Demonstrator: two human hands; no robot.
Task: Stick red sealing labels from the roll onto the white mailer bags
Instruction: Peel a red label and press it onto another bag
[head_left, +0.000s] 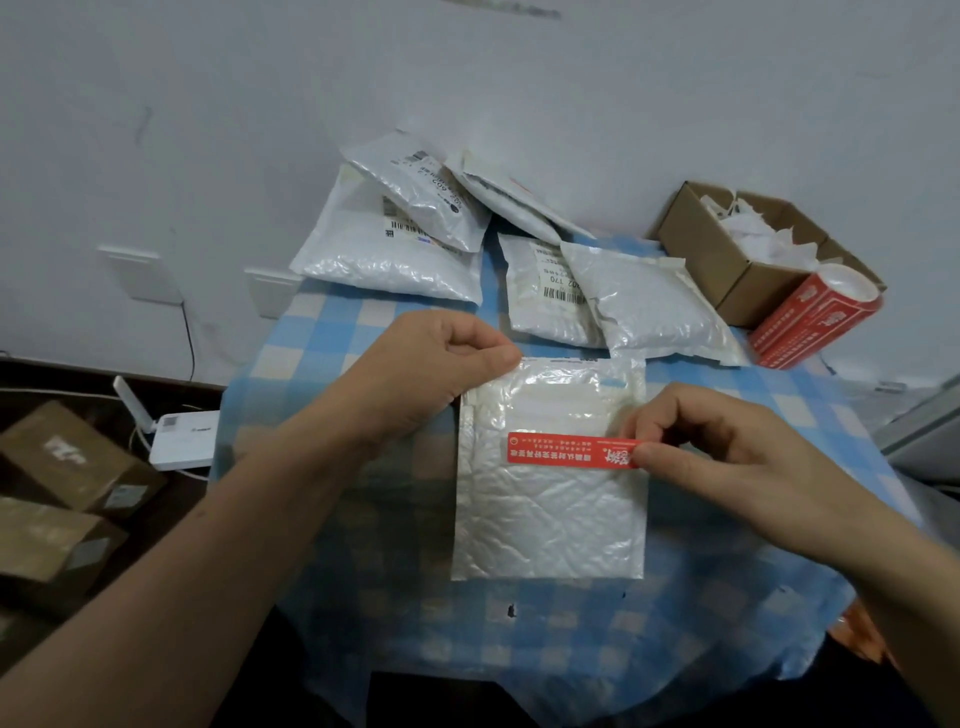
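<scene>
A white bubble mailer bag (550, 509) lies flat in the middle of the blue checked tablecloth (727, 597). My left hand (431, 369) pinches the bag's top left corner with curled fingers. My right hand (722, 447) pinches the right end of a red sealing label (566, 450), which stretches leftward across the bag's upper half, just below the folded flap. Whether the label touches the bag I cannot tell. The red label roll (815, 317) lies on its side at the table's right rear.
Several filled white mailers (395, 249) are piled at the back against the wall. An open cardboard box (748, 244) with white paper scraps stands behind the roll. Left of the table, brown boxes (67, 467) and a white router (182, 436) sit lower down.
</scene>
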